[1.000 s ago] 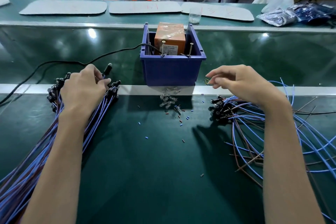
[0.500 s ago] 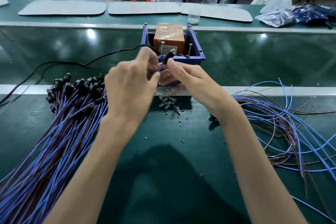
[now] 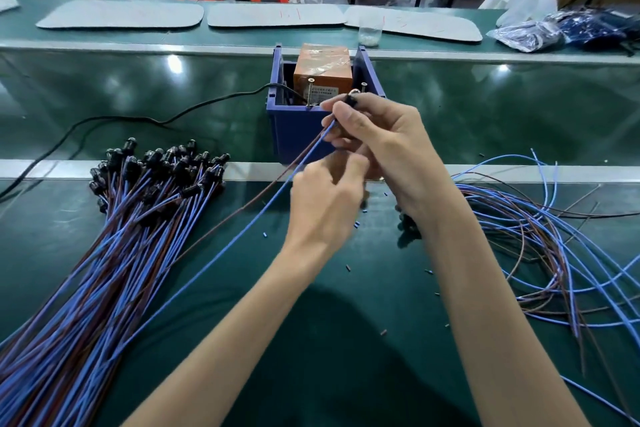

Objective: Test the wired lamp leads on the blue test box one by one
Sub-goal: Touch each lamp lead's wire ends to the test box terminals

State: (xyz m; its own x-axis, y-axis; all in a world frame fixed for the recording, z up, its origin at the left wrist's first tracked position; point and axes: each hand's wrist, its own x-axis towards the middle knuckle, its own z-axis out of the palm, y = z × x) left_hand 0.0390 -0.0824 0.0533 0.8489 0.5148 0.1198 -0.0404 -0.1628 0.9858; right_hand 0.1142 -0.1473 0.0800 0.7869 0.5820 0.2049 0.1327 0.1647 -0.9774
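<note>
Since half a second ago my right hand [image 3: 388, 149] has risen to the front rim of the blue plastic test box [image 3: 294, 135], pinching the black lamp socket [image 3: 350, 101] of one blue-and-brown wired lead [image 3: 263, 206]. My left hand [image 3: 325, 204] sits lower with its fingers curled; I cannot tell whether it grips anything.

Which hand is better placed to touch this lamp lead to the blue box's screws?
Right. The right hand pinches the lamp lead by its black end at the blue test box rim, beside a screw; the left hand sits lower.
</note>
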